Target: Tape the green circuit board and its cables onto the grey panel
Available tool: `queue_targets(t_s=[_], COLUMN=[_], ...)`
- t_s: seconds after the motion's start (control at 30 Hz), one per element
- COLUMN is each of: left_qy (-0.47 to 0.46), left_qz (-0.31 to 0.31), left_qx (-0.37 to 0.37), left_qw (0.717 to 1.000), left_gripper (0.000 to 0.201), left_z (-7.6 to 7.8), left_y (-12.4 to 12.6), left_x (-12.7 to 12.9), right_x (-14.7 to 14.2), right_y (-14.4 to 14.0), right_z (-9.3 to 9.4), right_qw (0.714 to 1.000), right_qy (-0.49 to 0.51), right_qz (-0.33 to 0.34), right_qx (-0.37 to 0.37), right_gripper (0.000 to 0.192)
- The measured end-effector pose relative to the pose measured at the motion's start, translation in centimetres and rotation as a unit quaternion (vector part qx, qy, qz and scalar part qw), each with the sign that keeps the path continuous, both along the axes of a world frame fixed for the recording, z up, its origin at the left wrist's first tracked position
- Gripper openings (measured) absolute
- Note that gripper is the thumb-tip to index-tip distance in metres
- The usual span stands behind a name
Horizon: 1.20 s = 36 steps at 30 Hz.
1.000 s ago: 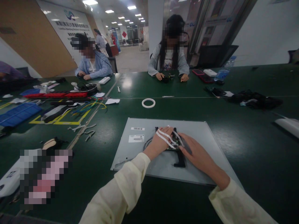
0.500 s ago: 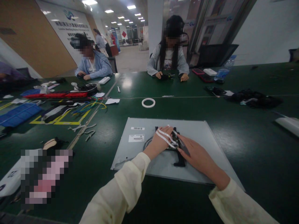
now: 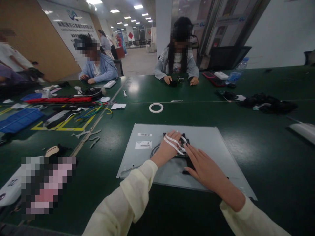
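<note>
Bare surface open from panel toward 3 o'clock; tape ring obstructs 12 o'clock; white strips at 9 o'clock.

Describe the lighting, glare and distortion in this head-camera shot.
Head view: ceiling lights overexposed; pale glare on the green table far off; near the left hand and right hand on the grey panel it is dim; wide-angle lens bends the table edges; faces are pixelated.

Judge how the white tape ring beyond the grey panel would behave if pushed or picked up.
The tape ring lies flat on the green table, so a push would probably slide it, not roll it. It looks thin and hollow, so likely light and easily pinched.
</note>
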<state>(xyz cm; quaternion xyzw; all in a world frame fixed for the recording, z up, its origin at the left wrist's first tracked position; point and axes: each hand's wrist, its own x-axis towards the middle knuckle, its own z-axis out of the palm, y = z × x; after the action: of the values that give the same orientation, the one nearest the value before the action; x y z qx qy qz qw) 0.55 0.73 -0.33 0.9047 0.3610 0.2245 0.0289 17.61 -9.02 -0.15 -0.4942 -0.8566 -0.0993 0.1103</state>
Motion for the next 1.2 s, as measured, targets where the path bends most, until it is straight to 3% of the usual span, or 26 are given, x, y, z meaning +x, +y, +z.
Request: queue_targets(t_s=[0.63, 1.2], left_qy=[0.036, 0.016], left_qz=[0.012, 0.025], left_qx=[-0.01, 0.002], left_qw=[0.999, 1.0], left_gripper=[0.038, 0.033], left_z=[0.5, 0.1], left_y=[-0.2, -0.1], left_x=[0.1, 0.3], right_x=[-1.5, -1.5], right_y=[-3.1, -3.4], right_z=[0.5, -0.1], right_qw=[0.999, 0.999], right_qy=[-0.022, -0.021], right_qz=[-0.038, -0.024], right_qx=[-0.023, -0.013], right_gripper=[0.077, 0.072])
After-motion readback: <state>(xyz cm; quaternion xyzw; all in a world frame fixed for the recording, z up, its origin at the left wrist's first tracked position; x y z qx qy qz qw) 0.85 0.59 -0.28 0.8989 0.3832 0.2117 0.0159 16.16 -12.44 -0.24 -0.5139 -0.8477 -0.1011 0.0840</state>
